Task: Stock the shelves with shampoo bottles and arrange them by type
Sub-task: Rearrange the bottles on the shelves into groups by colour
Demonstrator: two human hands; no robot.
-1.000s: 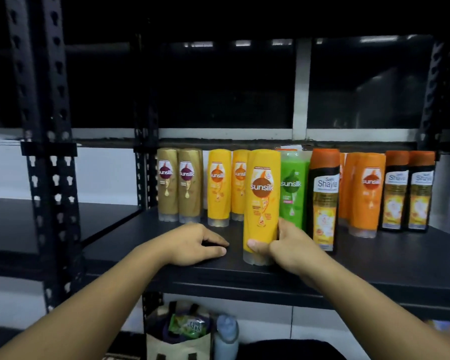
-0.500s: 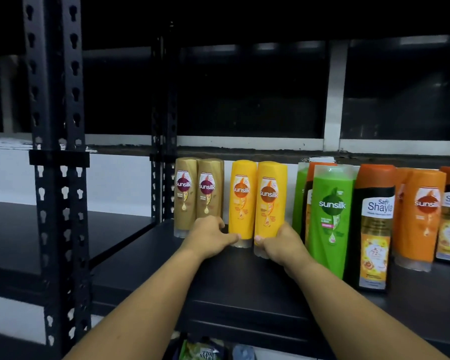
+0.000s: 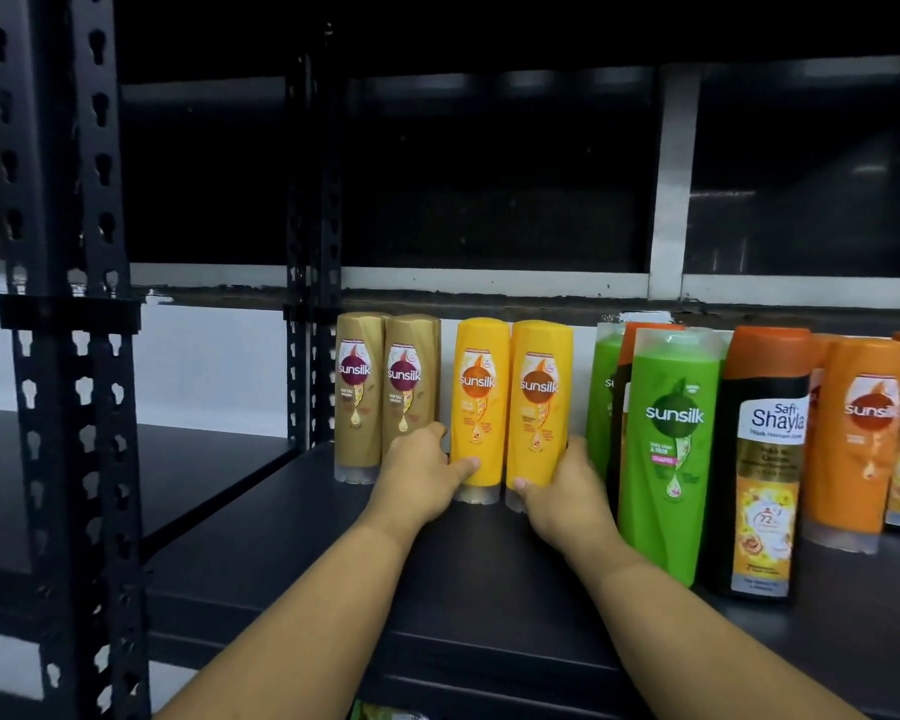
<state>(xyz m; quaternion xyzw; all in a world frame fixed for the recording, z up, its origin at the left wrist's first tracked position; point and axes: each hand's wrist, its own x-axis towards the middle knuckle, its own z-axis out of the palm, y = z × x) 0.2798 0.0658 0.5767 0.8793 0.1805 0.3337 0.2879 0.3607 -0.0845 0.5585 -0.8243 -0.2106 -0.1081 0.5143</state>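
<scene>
Centre-left in the frame, the gold Sunsilk bottles [image 3: 360,397] stand paired on the black shelf [image 3: 292,553]. The left hand [image 3: 419,478] closes its grip on the left yellow Sunsilk bottle [image 3: 479,402]. The right hand [image 3: 562,493] clasps the right yellow Sunsilk bottle [image 3: 539,402], probably to square matching types together. Both stand upright and glossy, clear caps down, with the green Sunsilk bottle [image 3: 671,449] to their right.

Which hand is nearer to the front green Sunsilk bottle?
Right. The right hand grips the right yellow bottle beside the green bottle; the left hand holds the left yellow bottle, farther away.
</scene>
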